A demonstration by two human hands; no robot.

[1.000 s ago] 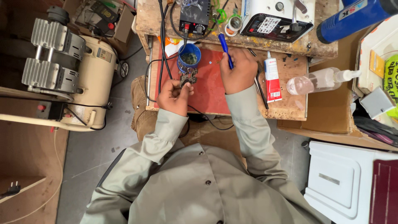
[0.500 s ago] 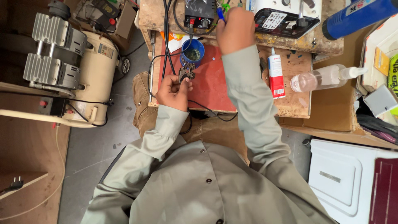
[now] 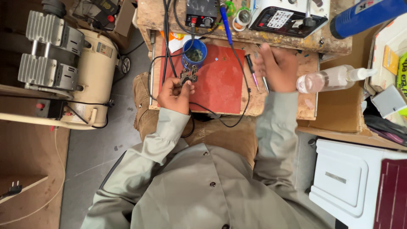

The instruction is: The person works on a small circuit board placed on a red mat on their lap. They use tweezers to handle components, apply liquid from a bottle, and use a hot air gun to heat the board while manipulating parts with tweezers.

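- We look straight down on a worn wooden workbench (image 3: 280, 104) with paint specks along its far edge, and a red mat (image 3: 220, 80) lies on its middle.
- At the back of the bench we see a small black control box (image 3: 201, 12), a blue-handled soldering iron (image 3: 224, 21) with its black cord looping over the mat, and a white machine with a dark panel (image 3: 288, 15).
- A blue cup (image 3: 195, 51) stands at the mat's far left corner; a clear plastic bottle (image 3: 328, 78) lies on its side at the right end of the bench.
- To the left, on the grey floor, stands a cream-coloured compressor (image 3: 85, 72); to the right we see a white case (image 3: 356, 182) and cardboard.
- Our left hand (image 3: 174, 93) sits over the mat's left edge, fingers curled around a small circuit board (image 3: 188, 77), which it pinches just below the blue cup.
- Our right hand (image 3: 277, 68) hovers above the bench to the right of the mat, blurred, palm up and fingers loosely spread, with nothing in it.
- A thin dark-tipped tool (image 3: 253, 72) lies on the wood just left of that hand, at the mat's right edge.
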